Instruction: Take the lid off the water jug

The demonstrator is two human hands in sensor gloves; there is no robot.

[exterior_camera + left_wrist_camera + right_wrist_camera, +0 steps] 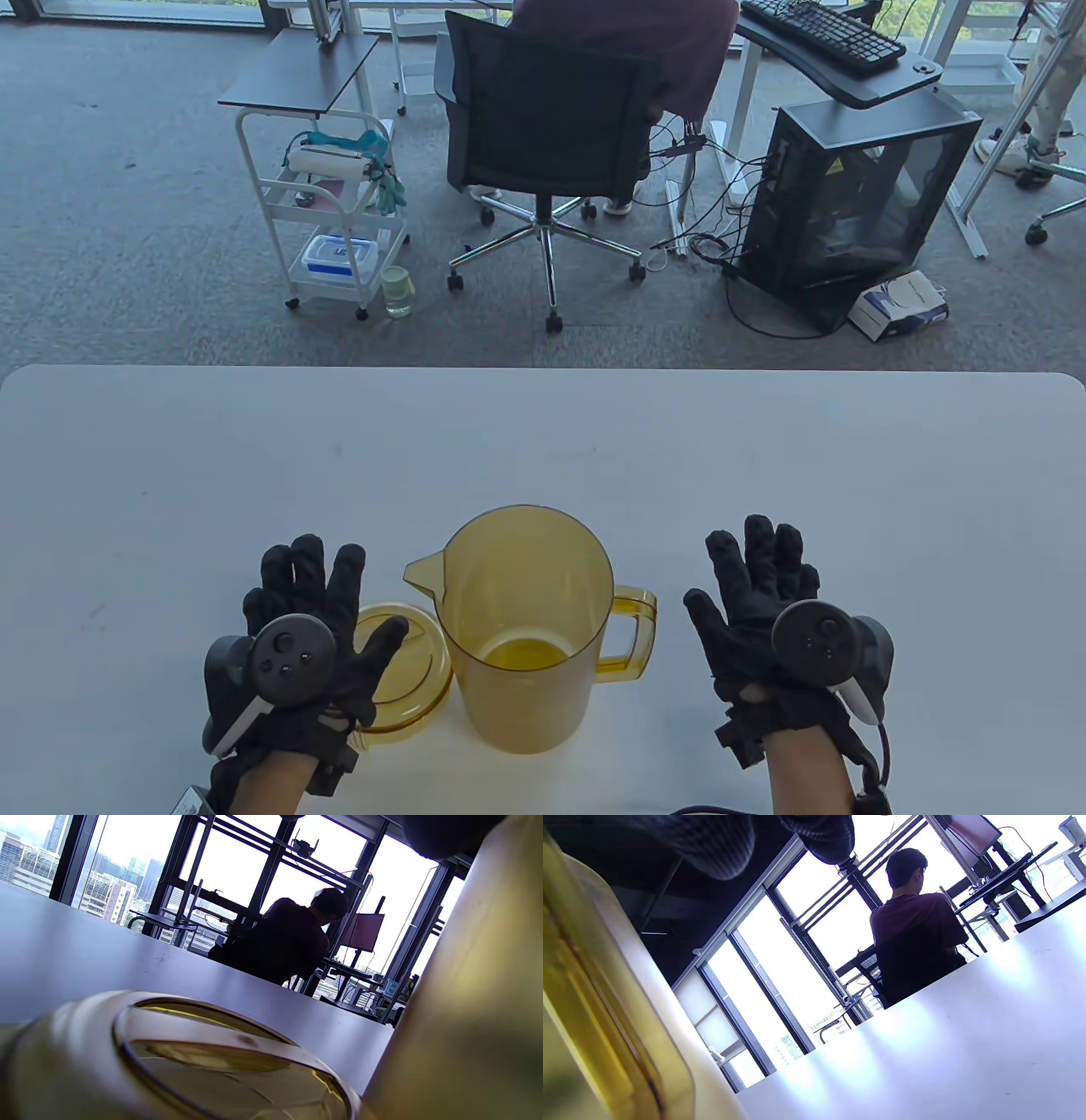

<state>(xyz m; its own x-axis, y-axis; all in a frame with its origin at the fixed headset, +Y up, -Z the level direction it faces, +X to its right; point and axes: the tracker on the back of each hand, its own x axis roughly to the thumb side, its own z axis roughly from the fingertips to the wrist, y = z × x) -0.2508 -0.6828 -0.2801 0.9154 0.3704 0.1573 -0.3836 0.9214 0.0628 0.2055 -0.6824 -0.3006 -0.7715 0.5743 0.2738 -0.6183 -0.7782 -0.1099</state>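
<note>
Both gloved hands sit low in the table view, nearest the camera. The left hand [297, 628], lower left, has its fingers [301, 569] spread and fairly straight, hovering over or resting on the lid [407, 679]; whether they touch it I cannot tell, but nothing is pinched. The right hand [764, 611], lower right, is splayed just as wide, holding nothing, apart from the handle [632, 637].

Between them, bottom centre, stands the water jug [526, 620], upright and open-mouthed, spout to the upper left. The amber lid lies flat on the bench [543, 441] just left of the jug's base, close against it.

Judging by that, the lid is already off and the step in hand is letting go cleanly. To do that well, I'd lift the left hand straight up, not sideways, so the lid doesn't slide into the jug, and keep the right hand clear of the handle.
</note>
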